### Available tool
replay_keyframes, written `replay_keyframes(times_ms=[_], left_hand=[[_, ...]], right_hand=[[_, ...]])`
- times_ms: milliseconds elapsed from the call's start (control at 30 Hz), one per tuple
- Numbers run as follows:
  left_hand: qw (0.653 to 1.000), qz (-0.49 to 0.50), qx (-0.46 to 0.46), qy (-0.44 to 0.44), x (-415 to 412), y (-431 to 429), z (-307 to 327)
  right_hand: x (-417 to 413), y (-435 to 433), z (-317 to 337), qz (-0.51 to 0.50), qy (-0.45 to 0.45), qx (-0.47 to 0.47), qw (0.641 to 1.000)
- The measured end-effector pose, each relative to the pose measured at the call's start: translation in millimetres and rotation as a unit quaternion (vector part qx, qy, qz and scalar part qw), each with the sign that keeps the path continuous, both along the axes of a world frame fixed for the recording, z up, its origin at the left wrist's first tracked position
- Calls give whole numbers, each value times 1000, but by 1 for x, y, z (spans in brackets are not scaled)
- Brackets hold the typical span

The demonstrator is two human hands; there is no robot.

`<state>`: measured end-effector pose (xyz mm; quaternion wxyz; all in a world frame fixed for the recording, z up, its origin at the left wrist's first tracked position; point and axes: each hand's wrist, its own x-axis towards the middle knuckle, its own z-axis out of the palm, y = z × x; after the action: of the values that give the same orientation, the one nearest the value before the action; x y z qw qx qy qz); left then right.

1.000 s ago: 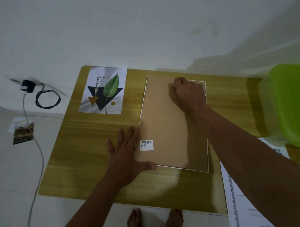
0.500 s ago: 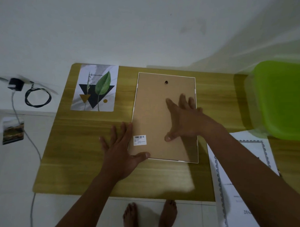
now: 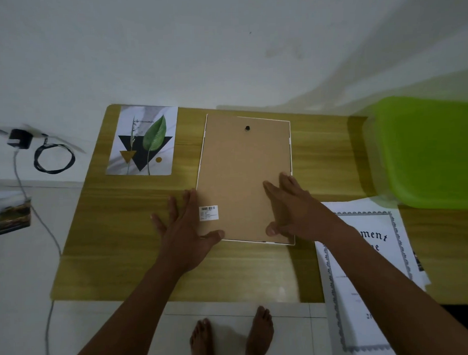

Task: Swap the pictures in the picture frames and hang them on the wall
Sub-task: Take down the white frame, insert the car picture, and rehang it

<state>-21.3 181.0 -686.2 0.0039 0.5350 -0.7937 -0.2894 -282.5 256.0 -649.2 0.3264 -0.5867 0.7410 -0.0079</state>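
Right hand (image 3: 295, 209) slid nearer, flat on frame (image 3: 240, 171); left hand (image 3: 185, 229) flat alongside, near print (image 3: 142, 140).

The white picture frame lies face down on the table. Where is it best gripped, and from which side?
Probably by the two long edges of the white picture frame, one hand from each side. It lies flat, brown backing board up, so only the thin rim offers a hold.

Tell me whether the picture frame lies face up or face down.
Face down: the picture frame shows its brown backing board, barcode sticker and hanging hole upward.
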Motion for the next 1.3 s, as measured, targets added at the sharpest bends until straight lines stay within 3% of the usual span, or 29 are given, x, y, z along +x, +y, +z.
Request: replay_keyframes(times_ms=[233, 400, 633, 867, 1067, 1300], left_hand=[[1000, -20, 10, -21, 1, -2, 1], [1000, -8, 12, -10, 0, -2, 3], [1000, -5, 22, -10, -1, -3, 5], [1000, -11, 13, -11, 1, -4, 2], [1000, -14, -1, -5, 3, -5, -2], [999, -29, 13, -26, 4, -6, 0]], right_hand=[[15, -16, 16, 25, 69, -15, 997], [12, -6, 20, 10, 36, -13, 999], [15, -16, 29, 19, 74, 24, 997], [0, -98, 14, -84, 54, -125, 987], [-9, -161, -3, -40, 64, -74, 994], [-7, -167, -8, 23, 104, -1, 994]])
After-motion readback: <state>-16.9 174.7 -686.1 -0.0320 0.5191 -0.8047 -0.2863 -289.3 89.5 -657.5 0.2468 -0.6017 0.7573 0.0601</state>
